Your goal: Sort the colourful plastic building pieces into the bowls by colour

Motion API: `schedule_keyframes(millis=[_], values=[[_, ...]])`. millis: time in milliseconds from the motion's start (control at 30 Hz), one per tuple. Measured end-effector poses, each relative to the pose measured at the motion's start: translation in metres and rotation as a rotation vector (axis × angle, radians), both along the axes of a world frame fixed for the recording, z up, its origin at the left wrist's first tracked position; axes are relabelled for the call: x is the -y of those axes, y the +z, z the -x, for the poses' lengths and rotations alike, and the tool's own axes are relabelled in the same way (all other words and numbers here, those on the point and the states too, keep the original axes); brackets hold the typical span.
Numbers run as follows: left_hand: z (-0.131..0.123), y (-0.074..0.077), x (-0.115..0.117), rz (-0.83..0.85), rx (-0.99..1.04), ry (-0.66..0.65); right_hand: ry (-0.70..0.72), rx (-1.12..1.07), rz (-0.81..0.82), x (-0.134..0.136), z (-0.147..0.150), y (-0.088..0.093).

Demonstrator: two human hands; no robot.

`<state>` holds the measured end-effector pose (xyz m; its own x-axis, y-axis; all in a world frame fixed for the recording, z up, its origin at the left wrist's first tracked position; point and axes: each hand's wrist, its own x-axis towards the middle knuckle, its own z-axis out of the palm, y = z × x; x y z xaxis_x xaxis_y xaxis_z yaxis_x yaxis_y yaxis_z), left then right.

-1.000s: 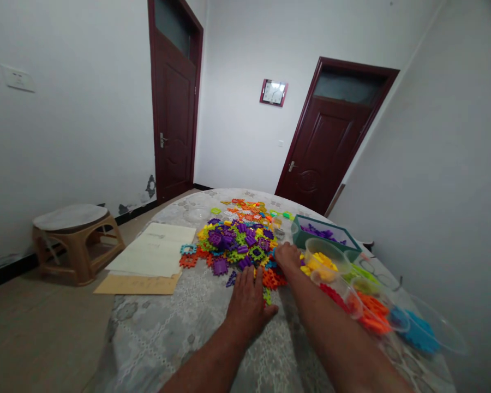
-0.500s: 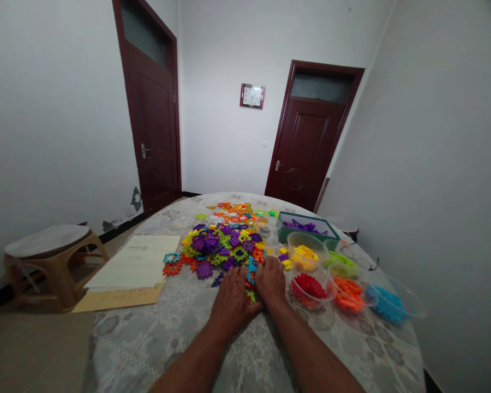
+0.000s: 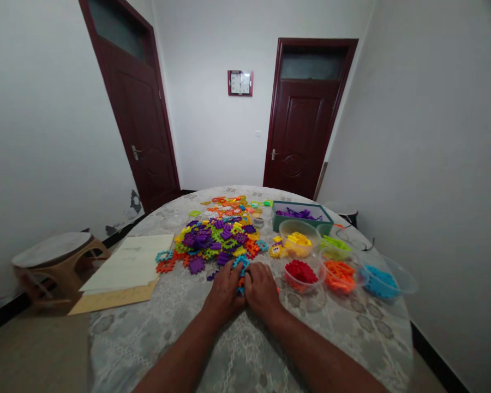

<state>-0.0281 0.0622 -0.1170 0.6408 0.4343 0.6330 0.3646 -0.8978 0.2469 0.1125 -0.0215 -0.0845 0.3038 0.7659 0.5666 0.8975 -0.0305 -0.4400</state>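
My left hand (image 3: 225, 290) and my right hand (image 3: 263, 288) meet near the middle of the table, fingers curled inward. Between them they grip a blue toothed plastic building piece (image 3: 241, 264), its upper part showing above the fingers. Bits of orange and more blue show lower between the hands, mostly hidden by the fingers. Just beyond the hands lies a heap of building pieces (image 3: 215, 240) in purple, green, yellow and orange.
Clear bowls hold yellow (image 3: 298, 242), red (image 3: 301, 273), orange (image 3: 339, 275) and blue pieces (image 3: 380, 281) on the right. Behind them stands a green box (image 3: 303, 222) with purple pieces. Papers (image 3: 129, 265) lie left; a stool (image 3: 57, 251) stands beyond the table edge.
The hands have drawn closer together around the blue building piece, which now sits between the fingers. The camera view has shifted, so the table and doors appear moved left and up.
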Motion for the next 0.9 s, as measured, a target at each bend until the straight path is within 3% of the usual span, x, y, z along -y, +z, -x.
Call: schedule_keyframes(millis=[167,400,667,900], values=[[0.002,0.015,0.005,0.045,-0.057,-0.054,0.041,-0.15,-0.061,0.007,0.0,0.002],[0.003,0.035,0.013,0.165,-0.104,-0.072,0.113,-0.151,-0.073,0.009,0.0,0.009],[0.002,0.043,0.015,0.201,-0.032,-0.038,0.203,-0.238,-0.134,0.01,0.004,0.014],[0.003,0.047,0.016,0.215,-0.029,-0.037,0.162,-0.245,-0.086,0.009,0.008,0.008]])
